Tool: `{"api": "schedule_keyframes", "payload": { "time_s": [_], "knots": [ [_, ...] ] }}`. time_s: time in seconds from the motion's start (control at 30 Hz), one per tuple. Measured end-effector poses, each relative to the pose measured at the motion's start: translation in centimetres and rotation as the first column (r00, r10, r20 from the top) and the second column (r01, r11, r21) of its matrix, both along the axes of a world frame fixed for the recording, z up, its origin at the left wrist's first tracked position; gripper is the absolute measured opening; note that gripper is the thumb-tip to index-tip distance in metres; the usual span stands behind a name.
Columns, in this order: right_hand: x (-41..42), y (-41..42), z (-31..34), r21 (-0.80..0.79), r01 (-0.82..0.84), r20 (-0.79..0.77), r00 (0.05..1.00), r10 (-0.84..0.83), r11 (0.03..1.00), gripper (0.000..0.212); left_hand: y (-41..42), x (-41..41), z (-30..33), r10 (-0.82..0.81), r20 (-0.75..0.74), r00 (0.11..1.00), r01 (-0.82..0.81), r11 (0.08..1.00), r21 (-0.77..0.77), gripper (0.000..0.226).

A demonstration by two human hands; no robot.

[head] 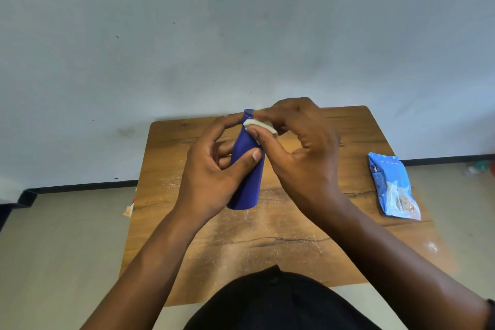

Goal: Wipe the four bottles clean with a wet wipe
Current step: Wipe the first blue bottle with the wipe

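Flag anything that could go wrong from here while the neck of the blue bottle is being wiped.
1. The left hand grips the blue bottle with thumb and fingertips only; a push from the wipe in the right hand might twist it loose.
2. White grit on the table could dirty the bottle again if it is set down there.
3. The wipe pack lies near the table's right edge, where a forearm might knock it off.

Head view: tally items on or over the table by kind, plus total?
Blue bottle: 1, held by the left hand
Wet wipe: 1, pressed to the bottle neck by the right hand
Wipes packet: 1, on the wooden table
Total: 3
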State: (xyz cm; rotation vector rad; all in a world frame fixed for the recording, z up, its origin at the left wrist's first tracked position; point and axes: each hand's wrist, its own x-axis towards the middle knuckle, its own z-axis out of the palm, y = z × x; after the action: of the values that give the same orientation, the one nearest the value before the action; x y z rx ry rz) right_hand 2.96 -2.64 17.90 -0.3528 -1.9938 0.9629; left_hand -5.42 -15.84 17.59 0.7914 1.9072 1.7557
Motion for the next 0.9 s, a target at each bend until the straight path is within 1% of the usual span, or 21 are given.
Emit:
{"api": "schedule_keyframes", "payload": {
  "time_s": [0.1, 0.2, 0.3, 0.43, 0.5, 0.6, 0.67, 0.73, 0.8, 0.9],
  "knots": [
    [0.0, 0.5, 0.7, -0.046, -0.009, 0.013, 1.0, 0.01, 0.999, 0.026, -0.1, -0.1, 0.1, 0.032, -0.087, 0.996, -0.037, 0.998, -0.055, 0.055],
    [0.1, 1.3, 1.2, 0.007, -0.05, 0.052, 0.997, 0.05, 0.999, 0.026, -0.4, -0.7, 0.3, 0.047, -0.199, 0.979, -0.079, 0.985, -0.155, 0.06],
    [0.2, 2.1, 1.5, 0.031, -0.063, 0.055, 0.997, 0.062, 0.998, 0.022, -0.8, -1.1, 0.3, 0.027, -0.274, 0.961, -0.084, 0.977, -0.195, 0.061],
    [0.4, 3.0, 2.1, -0.068, -0.048, 0.056, 0.997, 0.052, 0.997, 0.02, -1.0, -1.3, 0.0, -0.023, -0.313, 0.949, -0.058, 0.968, -0.245, 0.057],
    [0.4, 3.2, 2.0, -0.042, -0.071, 0.105, 0.992, 0.075, 0.997, 0.019, -0.9, -1.3, -0.1, -0.044, -0.336, 0.941, -0.049, 0.964, -0.262, 0.058],
    [0.1, 3.3, 1.3, 0.046, -0.112, 0.2, 0.975, 0.1, 0.993, 0.017, -0.8, -1.2, -0.2, -0.073, -0.379, 0.922, -0.052, 0.95, -0.309, 0.061],
    [0.2, 3.3, 1.1, 0.045, -0.129, 0.242, 0.963, 0.115, 0.991, 0.017, -1.0, -1.4, -0.3, -0.083, -0.41, 0.908, -0.067, 0.939, -0.337, 0.064],
    [0.4, 3.3, 1.2, 0.027, -0.148, 0.299, 0.945, 0.133, 0.989, 0.017, -1.2, -1.7, -0.5, -0.1, -0.434, 0.895, -0.067, 0.933, -0.353, 0.061],
    [0.7, 3.4, 1.3, -0.078, -0.14, 0.347, 0.925, 0.158, 0.987, 0.016, -1.5, -1.9, -0.8, -0.123, -0.441, 0.889, -0.056, 0.927, -0.372, 0.06],
    [0.8, 3.7, 1.1, -0.332, -0.046, 0.329, 0.93, 0.162, 0.942, 0.01, -1.9, -1.7, -1.0, -0.159, -0.422, 0.892, -0.039, 0.905, -0.423, 0.063]
  ]
}}
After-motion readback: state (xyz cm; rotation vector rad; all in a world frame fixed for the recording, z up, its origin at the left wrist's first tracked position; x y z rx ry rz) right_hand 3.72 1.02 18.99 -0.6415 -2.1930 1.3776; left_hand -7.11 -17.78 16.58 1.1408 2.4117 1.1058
